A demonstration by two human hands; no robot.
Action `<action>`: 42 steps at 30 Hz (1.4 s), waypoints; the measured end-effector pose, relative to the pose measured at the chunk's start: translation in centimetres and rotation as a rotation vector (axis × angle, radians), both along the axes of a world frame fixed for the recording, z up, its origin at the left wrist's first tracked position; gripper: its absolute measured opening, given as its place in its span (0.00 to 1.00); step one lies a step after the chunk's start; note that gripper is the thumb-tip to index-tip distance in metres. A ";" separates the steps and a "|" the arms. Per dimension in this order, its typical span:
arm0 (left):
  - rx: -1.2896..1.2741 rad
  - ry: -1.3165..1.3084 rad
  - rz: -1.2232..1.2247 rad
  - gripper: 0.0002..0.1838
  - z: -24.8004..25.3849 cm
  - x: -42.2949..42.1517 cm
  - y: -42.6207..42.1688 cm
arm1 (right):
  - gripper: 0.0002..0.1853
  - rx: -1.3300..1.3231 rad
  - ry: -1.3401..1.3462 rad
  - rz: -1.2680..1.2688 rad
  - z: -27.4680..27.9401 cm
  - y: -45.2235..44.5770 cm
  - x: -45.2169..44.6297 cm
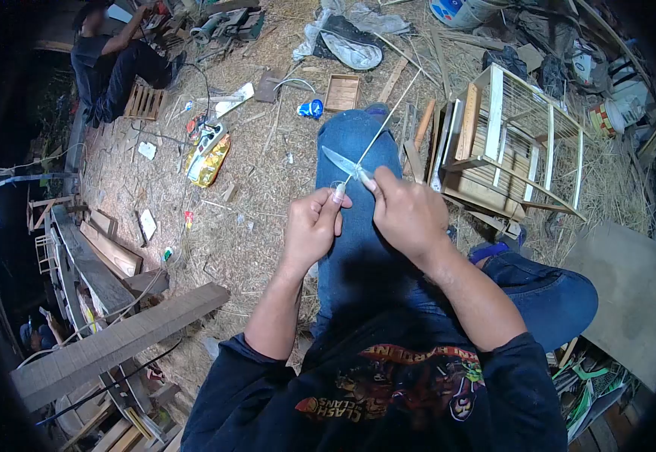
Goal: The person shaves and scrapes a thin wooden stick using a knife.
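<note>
The thin stick [389,117] slants up from the hands, above the denim-clad leg [354,245]; it looks light and springy, probably easy to snap if bent hard, so it is best pinched near its lower end. The left hand [316,221] has just such a grip, thumb and fingers closed on that end. The right hand [411,211] grips a knife [338,160] by its handle (blade crossing the stick).

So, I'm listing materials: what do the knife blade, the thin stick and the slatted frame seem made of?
Knife blade: probably bare steel, by its grey sheen. Thin stick: bamboo or wood, perhaps unvarnished; pale, too fine to tell which. Slatted frame: likely raw wood; pale, matte bars.
</note>
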State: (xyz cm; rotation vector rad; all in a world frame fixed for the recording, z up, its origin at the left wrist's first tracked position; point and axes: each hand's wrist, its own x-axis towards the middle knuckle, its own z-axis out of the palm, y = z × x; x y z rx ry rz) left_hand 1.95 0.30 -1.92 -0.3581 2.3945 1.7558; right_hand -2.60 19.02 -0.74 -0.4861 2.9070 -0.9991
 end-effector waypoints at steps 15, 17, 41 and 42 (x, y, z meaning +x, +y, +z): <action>0.134 -0.069 0.015 0.19 -0.7 -0.3 0.0 | 0.06 0.046 -0.056 0.018 0.4 -0.2 1.6; 0.190 0.009 0.014 0.19 -1.7 -0.3 -0.1 | 0.05 0.031 -0.054 0.022 0.3 -0.3 2.2; -0.077 0.333 0.001 0.11 0.1 0.2 1.5 | 0.11 -0.916 -0.444 -0.257 -1.6 -0.4 -3.8; -0.077 0.331 0.000 0.11 0.2 0.1 1.7 | 0.10 -0.903 -0.411 -0.260 -1.8 -0.4 -3.8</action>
